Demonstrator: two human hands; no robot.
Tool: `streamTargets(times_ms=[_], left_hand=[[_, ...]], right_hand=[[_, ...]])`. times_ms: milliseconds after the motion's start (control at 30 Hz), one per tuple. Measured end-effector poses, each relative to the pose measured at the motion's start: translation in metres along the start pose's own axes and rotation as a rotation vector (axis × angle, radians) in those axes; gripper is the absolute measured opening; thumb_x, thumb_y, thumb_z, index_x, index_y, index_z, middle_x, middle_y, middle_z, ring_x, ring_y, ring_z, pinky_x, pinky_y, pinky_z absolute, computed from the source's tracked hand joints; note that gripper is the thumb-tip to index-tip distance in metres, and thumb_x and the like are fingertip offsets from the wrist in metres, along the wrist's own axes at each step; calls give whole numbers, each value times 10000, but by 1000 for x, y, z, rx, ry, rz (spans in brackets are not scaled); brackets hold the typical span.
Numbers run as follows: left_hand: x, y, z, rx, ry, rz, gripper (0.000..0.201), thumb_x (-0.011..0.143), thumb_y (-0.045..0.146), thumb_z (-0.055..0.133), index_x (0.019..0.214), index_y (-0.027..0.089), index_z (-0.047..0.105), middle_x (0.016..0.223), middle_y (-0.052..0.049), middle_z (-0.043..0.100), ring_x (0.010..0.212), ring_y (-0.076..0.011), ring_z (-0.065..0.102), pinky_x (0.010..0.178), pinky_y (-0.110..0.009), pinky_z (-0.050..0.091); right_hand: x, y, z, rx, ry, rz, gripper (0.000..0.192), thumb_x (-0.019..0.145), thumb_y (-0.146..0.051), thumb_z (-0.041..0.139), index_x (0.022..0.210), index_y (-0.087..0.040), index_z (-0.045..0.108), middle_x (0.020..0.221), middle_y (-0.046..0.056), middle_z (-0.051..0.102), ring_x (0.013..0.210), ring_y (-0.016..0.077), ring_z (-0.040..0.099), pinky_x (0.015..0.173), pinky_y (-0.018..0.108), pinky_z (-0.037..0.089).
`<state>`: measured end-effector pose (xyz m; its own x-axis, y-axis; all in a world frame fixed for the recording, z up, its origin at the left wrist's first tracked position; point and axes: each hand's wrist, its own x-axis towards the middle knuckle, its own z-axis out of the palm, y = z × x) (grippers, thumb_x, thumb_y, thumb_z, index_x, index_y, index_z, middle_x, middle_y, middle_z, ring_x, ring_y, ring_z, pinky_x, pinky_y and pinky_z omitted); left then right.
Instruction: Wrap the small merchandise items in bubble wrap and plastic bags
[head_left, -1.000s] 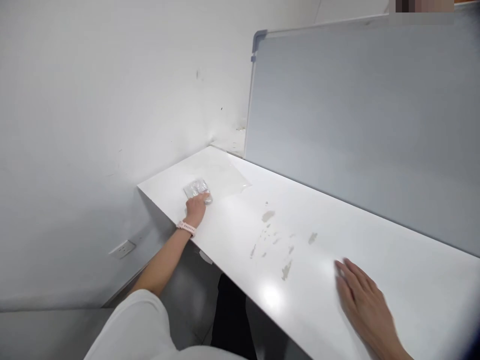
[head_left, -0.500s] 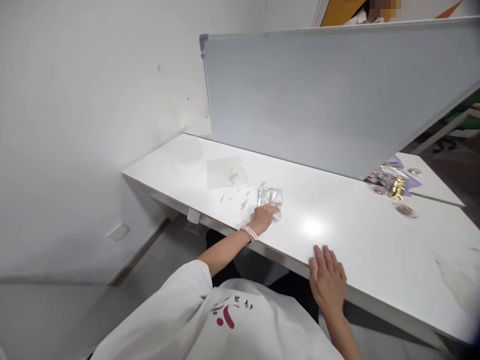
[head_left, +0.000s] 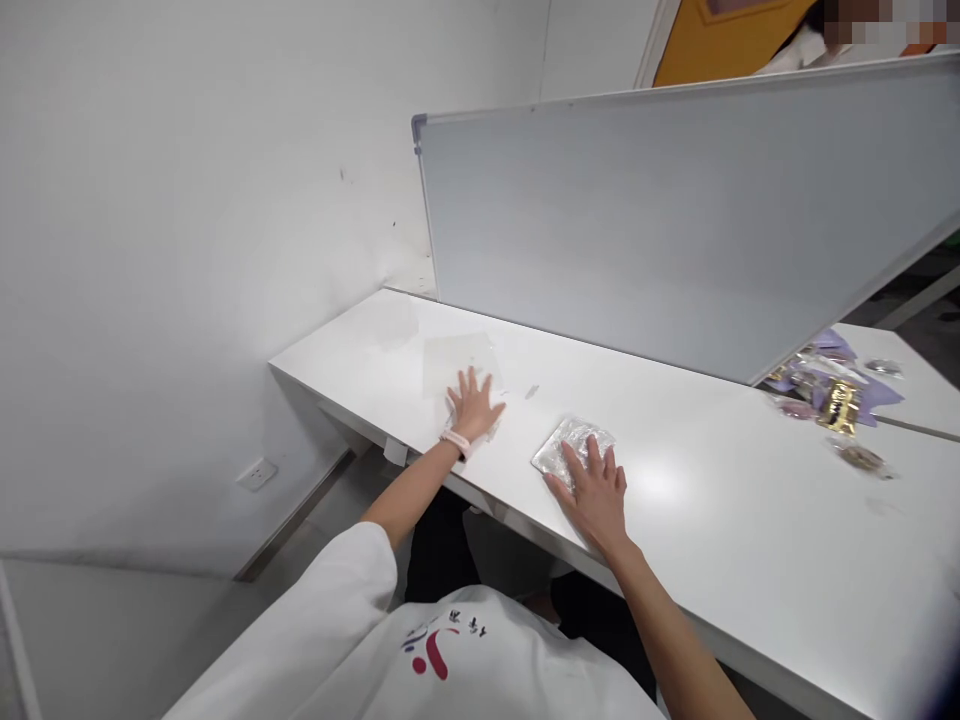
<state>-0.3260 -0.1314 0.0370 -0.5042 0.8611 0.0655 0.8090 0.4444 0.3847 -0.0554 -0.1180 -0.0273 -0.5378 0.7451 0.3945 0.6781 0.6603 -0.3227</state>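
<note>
The person leans over a long white tabletop [head_left: 720, 520] that runs along the wall, both arms stretched out. The right hand [head_left: 592, 492] lies flat with its fingers spread, palm down on the near edge of a crumpled clear plastic packet [head_left: 574, 443] — pressing on it rather than gripping it, nothing closed around it. The packet rests on the tabletop near the front edge, roughly midway between the far left corner and the clutter at the right.

The left hand [head_left: 475, 405], a pale pink band [head_left: 454, 442] at its wrist, is likewise open and splayed, palm on the tabletop. It sits at the near edge of a faint square sheet or film [head_left: 459, 358] lying flat there, with a bit of crumpled clear stuff under the palm; what that is I cannot tell. A small fleck [head_left: 532, 391] lies just to its right.

Both hands look planted to hold things still or take the lean — that is my reading.

Behind stands a grey divider panel [head_left: 675, 220]. Far right, well apart from the hands, sits a heap of purple and gold wrappers [head_left: 829, 385].
</note>
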Motion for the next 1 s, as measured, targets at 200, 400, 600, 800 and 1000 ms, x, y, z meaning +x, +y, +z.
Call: streamTargets(times_ms=[200,400,600,800,1000], left_hand=[[101,-62,-32,-40,-1,-483,1148,755,540,754,1586,78,111,1634,-322,21,1532,-432,32,1169,-643,163],[140,-55,-16,-177,-8,-426,1096,758,185,750,1603,61,63,1473,-299,449,1357,-375,491,1065,-421,438],[174,-82,-55,-173,437,-61,637,961,119,361,1584,221,279,1573,-66,425,1398,-195,450,1157,-340,361],[206,-176,-111,-207,653,-531,699,947,126,440,1593,193,181,1628,-173,260,1514,-306,238,1181,-585,247],[249,-226,-70,-255,412,-638,703,902,242,659,1438,-75,332,1615,-350,35,1490,-509,-18,1105,-744,-45]], right_hand=[[10,1,10,-38,-17,-7,593,957,-592,477,1483,-319,464,1655,95,237,1509,427,183,1100,655,342],[11,-4,3,-26,-29,11,566,951,-556,519,1465,-321,481,1654,90,243,1505,432,197,1094,660,355],[13,-6,-1,-23,-67,39,595,939,-551,540,1484,-325,457,1654,81,245,1503,442,200,1076,667,381],[14,-8,0,-40,-72,44,603,946,-561,511,1508,-367,407,1664,44,222,1504,438,208,1082,663,386],[16,-4,6,-87,-66,24,662,942,-568,484,1557,-396,311,1667,27,206,1496,442,232,1035,640,449]])
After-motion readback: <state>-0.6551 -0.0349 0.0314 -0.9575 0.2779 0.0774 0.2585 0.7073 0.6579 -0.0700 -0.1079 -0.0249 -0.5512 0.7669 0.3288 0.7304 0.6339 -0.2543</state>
